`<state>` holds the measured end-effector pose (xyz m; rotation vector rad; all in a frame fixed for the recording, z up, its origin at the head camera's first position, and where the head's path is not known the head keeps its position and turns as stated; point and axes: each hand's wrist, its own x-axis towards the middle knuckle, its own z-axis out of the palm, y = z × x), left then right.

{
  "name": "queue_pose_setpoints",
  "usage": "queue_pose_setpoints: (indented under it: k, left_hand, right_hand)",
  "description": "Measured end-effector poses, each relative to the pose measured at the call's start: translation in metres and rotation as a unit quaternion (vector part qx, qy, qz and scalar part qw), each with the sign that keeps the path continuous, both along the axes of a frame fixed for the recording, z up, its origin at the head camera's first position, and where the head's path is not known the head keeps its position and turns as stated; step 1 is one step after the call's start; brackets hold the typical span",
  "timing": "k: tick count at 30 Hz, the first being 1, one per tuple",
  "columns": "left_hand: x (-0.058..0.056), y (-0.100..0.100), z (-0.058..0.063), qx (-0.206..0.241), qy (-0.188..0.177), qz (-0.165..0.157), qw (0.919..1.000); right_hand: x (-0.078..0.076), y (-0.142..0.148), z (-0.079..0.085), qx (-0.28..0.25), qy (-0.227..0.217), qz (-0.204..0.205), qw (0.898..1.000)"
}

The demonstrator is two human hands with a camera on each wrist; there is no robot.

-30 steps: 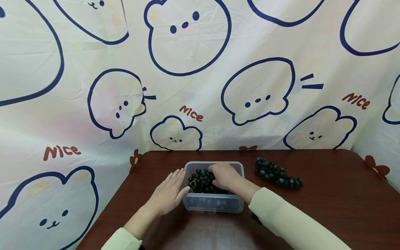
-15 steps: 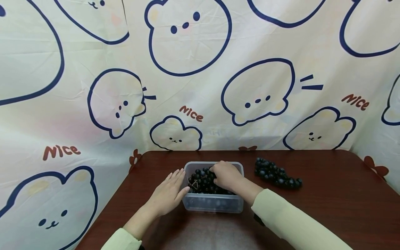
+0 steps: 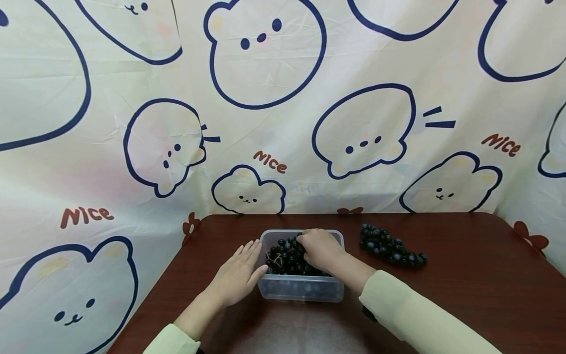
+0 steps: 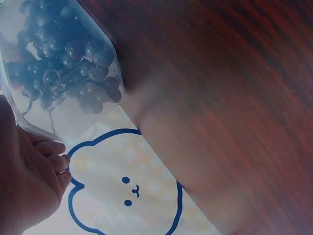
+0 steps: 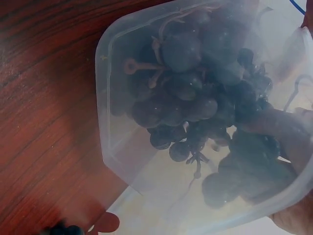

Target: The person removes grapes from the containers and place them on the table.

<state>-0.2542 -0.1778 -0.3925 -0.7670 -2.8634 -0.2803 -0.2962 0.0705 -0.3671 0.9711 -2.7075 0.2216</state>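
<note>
Presently, right hand (image 3: 323, 250): fingers curled round grapes (image 3: 287, 258) at the right end of the clear plastic container (image 3: 300, 290); tips hidden, firmness of hold cannot be told.
Left hand (image 3: 234, 278): fingers extended, grasping nothing, laid against the container's left wall.
Outside bunch (image 3: 393, 248): on the surface (image 3: 473, 270), right of the container, touched by neither hand.
Berry skins: probably the weakest point; pinching hard, or pressing fruit into the wall, could split them or pop berries loose.
Stems (image 5: 146, 66): bare and branching among the heaped fruit; a sharp pull might snag them and drag neighbouring berries along.
Container footing: left hand braces without gripping, so a push from inside could slide or tip it.
Right sleeve (image 3: 420, 319): near the outside bunch; a careless swing outward may knock it.
</note>
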Motion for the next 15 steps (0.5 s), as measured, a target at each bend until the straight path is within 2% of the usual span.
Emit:
queue_pose_setpoints:
  k: [6, 10, 15]
  left_hand:
    - [0.0, -0.0008, 0.0001, -0.002, 0.007, -0.004, 1.0]
    - [-0.0004, -0.0007, -0.0004, -0.001, 0.008, -0.004, 1.0]
    - [-0.0005, -0.0003, -0.0007, -0.001, 0.006, -0.002, 1.0]
  right_hand:
    - [0.0042, 0.0026, 0.0005, 0.008, 0.079, 0.027, 0.996]
    - [0.0068, 0.0049, -0.0008, 0.017, 0.137, 0.049, 0.989]
    - [0.0082, 0.0092, -0.0015, 0.033, 0.194, 0.052, 0.979]
